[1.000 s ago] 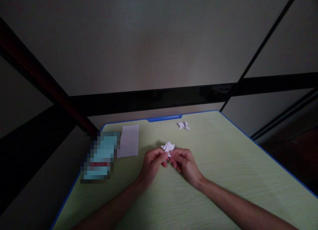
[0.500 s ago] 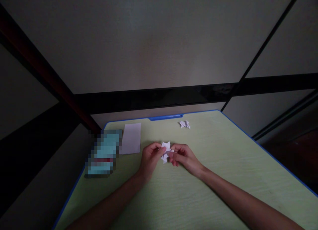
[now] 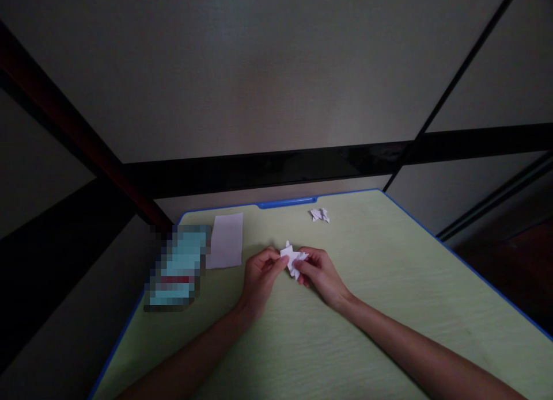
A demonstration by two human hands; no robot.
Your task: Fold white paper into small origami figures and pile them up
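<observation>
Between my two hands is a small white folded-paper figure (image 3: 290,254) with several pointed corners, held just above the table. My left hand (image 3: 261,273) pinches its left side, thumb on top. On the other side, my right hand (image 3: 322,273) grips it between thumb and fingers. The fingers cover part of the paper, so its full shape is hidden. Farther back on the table lies a second white folded-paper figure (image 3: 319,215), touched by neither hand.
The light green table (image 3: 389,262) has a blue rim and a blue handle piece (image 3: 287,203) at its back edge. A blank white paper sheet (image 3: 227,240) lies at the left, beside a pixelated, blurred-out object (image 3: 179,267). Wall panels (image 3: 268,89) rise behind.
The folded-paper figure has been turned in my fingers, its points now facing other ways. My right thumb has shifted onto its right part. The second figure stays put.
</observation>
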